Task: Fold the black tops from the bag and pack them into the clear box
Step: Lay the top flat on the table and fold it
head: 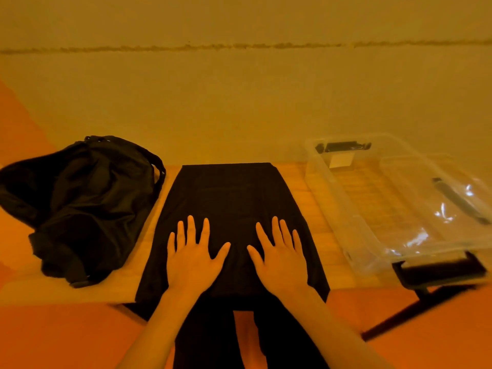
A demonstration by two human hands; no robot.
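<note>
One black top (234, 198) between bag (80, 203), clear box (386, 201)

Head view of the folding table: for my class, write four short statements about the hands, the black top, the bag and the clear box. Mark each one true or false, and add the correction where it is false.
1. Both the left hand and the right hand lie flat on the black top with fingers spread. True.
2. The bag sits to the right of the top. False: it is on the left, and the clear box is on the right.
3. The clear box already holds a folded top. False: no clothing shows inside it.
4. The black top lies between the bag and the clear box. True.
</note>
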